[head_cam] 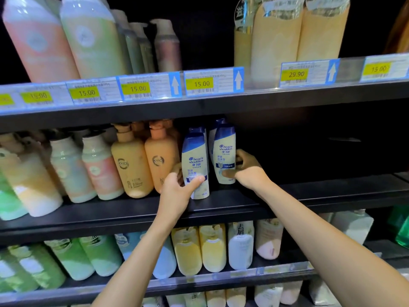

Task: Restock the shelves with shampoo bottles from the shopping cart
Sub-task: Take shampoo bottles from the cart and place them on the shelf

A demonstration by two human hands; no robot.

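Observation:
Two white shampoo bottles with blue caps stand upright at the front of the middle black shelf (232, 207). My left hand (177, 189) grips the left shampoo bottle (194, 158) low on its body, thumb across the label. My right hand (245, 169) holds the right shampoo bottle (224, 149) near its base, fingers wrapped behind it. More blue-capped bottles (218, 124) stand behind these two, mostly hidden. The shopping cart is out of view.
Orange pump bottles (132, 162) stand just left of my left hand, with pastel bottles further left. Right of my right hand the middle shelf is dark. Price tags (201, 84) line the upper shelf edge. Yellow, white and green bottles (199, 249) fill the shelf below.

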